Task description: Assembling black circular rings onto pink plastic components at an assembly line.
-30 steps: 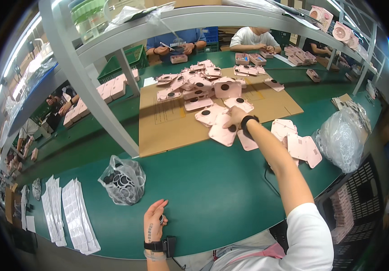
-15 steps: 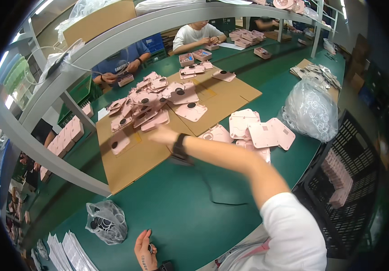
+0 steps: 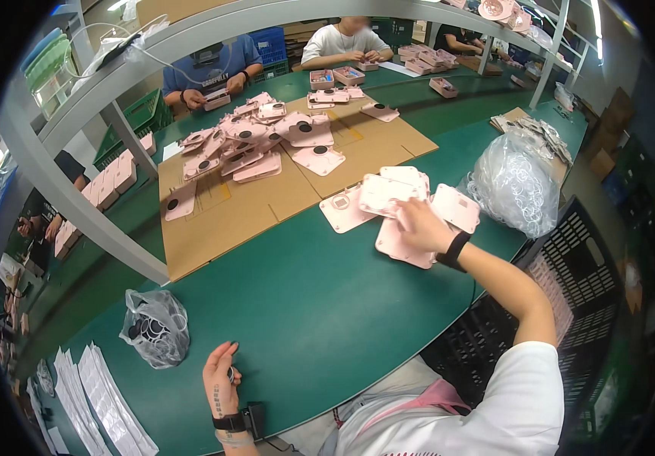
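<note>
On the right of the table, my right hand (image 3: 422, 228) reaches over a loose pile of pink plastic panels, its fingers closed on the edge of one pale pink panel (image 3: 386, 195). Other panels lie beneath and beside it, such as the pink panel (image 3: 456, 208) to the right. Near the table's front edge, my left hand (image 3: 221, 384) is raised with its fingers curled round a small round piece (image 3: 231, 373), dark with a light rim and mostly hidden. Left of that hand stands a clear bag (image 3: 158, 334) of black discs and white rings.
A cardboard sheet (image 3: 228, 247) bears a heap of pink panels with black discs (image 3: 247, 140). A large bag of white rings (image 3: 517, 186) sits at the right. Paper sheets (image 3: 107, 395) lie front left. A grey shelf frame (image 3: 91, 205) crosses the left; co-workers sit opposite.
My right hand has moved from the heap on the cardboard to the panels at the right, and one panel there has shifted. My left hand still holds the round piece.
</note>
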The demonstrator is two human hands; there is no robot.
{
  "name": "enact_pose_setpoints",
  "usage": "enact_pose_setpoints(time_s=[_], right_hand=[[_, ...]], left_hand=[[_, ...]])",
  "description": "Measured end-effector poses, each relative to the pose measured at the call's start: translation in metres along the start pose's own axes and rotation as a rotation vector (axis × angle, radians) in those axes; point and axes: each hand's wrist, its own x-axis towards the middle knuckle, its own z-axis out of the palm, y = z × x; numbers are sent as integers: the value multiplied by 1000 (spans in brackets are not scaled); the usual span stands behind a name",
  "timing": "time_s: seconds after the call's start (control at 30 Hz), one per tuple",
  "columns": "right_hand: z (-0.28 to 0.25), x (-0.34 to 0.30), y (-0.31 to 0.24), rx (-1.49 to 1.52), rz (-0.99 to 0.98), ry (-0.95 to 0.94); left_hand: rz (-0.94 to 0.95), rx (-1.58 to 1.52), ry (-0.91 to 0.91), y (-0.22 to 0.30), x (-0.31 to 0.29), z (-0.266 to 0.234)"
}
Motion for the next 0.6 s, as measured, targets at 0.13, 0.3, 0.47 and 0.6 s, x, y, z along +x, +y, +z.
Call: enact_pose_setpoints(time_s=[0.13, 0.3, 0.47, 0.6], right_hand=[[-1, -2, -5, 213, -31, 163], [-63, -35, -97, 558, -112, 475], [19, -48, -139, 1115, -194, 76], [-3, -18, -120, 522, -277, 17]], left_hand=[[13, 79, -108, 5, -14, 33], [31, 146, -220, 10, -39, 84], [-291, -272, -396, 2, -33, 133], [-320, -448, -205, -7, -5, 116]])
